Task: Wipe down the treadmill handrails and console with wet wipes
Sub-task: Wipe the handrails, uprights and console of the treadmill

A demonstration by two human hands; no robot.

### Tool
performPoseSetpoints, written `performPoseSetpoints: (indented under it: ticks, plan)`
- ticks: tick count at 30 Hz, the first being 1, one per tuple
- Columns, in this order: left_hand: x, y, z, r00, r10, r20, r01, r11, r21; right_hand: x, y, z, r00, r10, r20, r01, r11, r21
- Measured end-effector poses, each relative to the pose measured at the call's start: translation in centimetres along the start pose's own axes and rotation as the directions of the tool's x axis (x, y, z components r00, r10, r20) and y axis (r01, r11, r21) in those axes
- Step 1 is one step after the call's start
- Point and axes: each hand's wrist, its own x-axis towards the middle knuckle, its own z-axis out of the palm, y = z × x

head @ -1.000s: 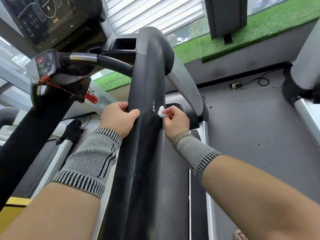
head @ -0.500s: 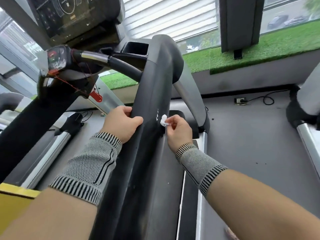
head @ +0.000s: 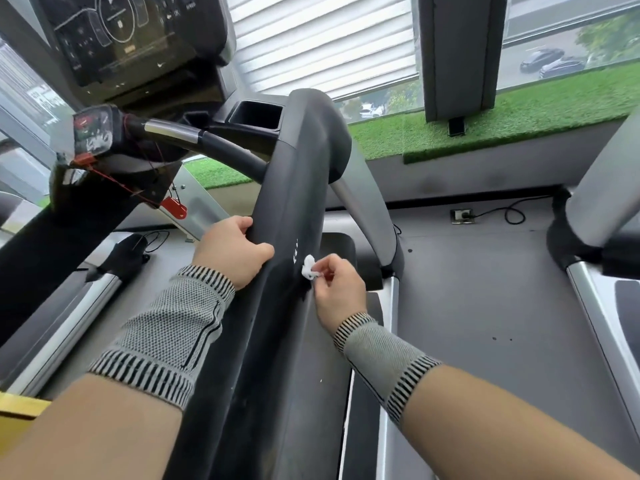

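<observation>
Left hand (head: 233, 249) grips black handrail (head: 277, 306); right hand (head: 337, 289) pinches balled white wipe (head: 308, 266) against it.

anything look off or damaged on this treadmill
Nothing looks broken or spilled. Two small oddities: the wet wipe pinched in the right hand is wadded into a tiny ball, touching little of the black handrail, and the handrail shows pale specks lower down. The left hand grips the rail's edge.
</observation>
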Motion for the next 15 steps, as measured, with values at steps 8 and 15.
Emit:
performPoseSetpoints:
  ticks: [8, 15]
  plan:
    - [-0.1, -0.2, 0.0, 1.0, 0.013, 0.0, -0.013, 1.0, -0.012, -4.2, 1.1, 1.1, 0.994, -0.095, -0.06, 0.1, 0.99, 0.094]
    - [0.0, -0.4, 0.0, 1.0, 0.007, -0.006, -0.007, 1.0, 0.009, 0.9, 1.2, 0.9, 0.995, 0.092, -0.043, -0.088, 0.993, 0.077]
